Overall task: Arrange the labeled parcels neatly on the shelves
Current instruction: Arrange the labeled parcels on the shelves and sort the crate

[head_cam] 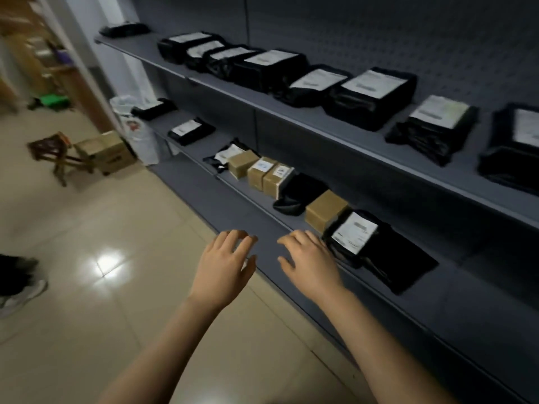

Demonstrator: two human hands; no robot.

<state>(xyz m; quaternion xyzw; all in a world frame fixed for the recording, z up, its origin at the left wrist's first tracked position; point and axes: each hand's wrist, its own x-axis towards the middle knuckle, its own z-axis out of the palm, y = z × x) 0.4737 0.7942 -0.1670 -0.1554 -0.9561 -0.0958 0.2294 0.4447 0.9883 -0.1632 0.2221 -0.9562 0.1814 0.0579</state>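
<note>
Both my hands hover in front of the lower shelf [250, 196], holding nothing. My left hand [226, 262] is out over the shelf's front edge with fingers loosely spread. My right hand [310, 262] reaches close beside a black labeled parcel [379, 249] at the shelf's near end; whether it touches it is unclear. Behind that parcel sit a brown box [325, 209], an unlabeled black bag [299, 195] and three small brown boxes [261, 172] side by side. The upper shelf [320, 118] carries a row of several black parcels [370, 96] with white labels up.
The shelving is dark grey with a perforated back wall. On the tiled floor at the left stand a wooden stool [55, 153], a cardboard box [106, 151] and a white plastic bag [135, 126]. A person's shoe [20, 293] shows at the left edge.
</note>
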